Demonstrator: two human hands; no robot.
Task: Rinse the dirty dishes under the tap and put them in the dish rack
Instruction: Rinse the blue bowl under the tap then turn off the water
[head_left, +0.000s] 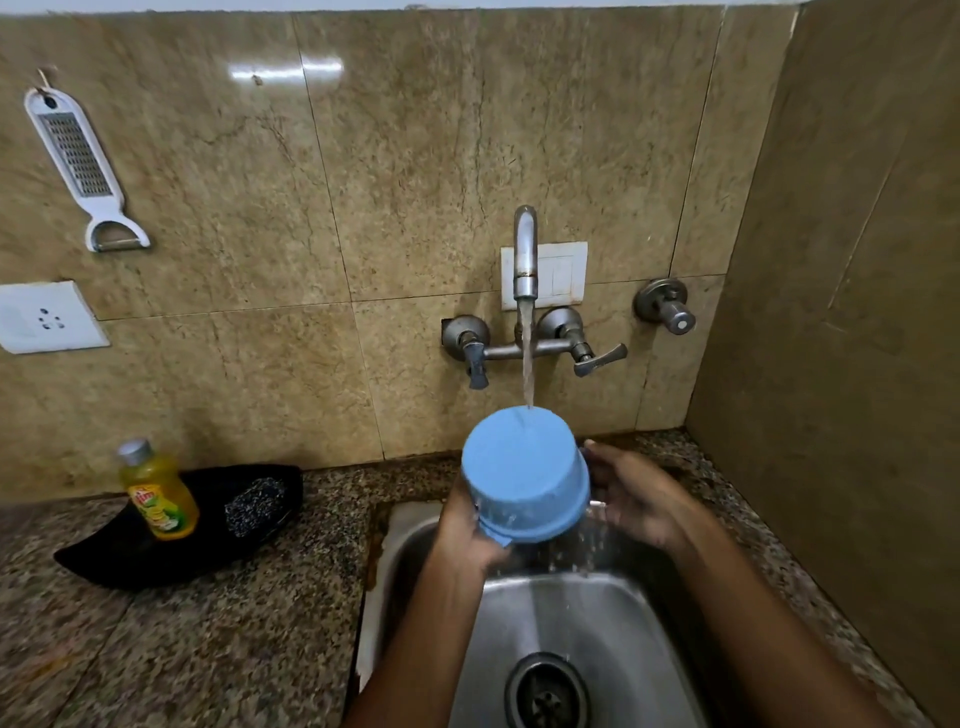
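Blue bowl (524, 475) gripped between both hands' fingers (597, 457).

We are seeing a light blue bowl (524, 473), a yellow soap bottle (158, 491), a speckled granite surface (208, 623), and mottled tan wall tiles (415, 156).

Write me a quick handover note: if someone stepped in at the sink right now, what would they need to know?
Left hand: gripping the blue bowl at its rim.
Right hand: steadying the bowl's other side.
The bowl is upside down over the sink; the tap is running onto its base.
Done: the outside is being rinsed.
Left: finish rinsing, then rack it. No dish rack or other dirty dishes are in view. Dish soap and a scrubber sit on the counter to the left.
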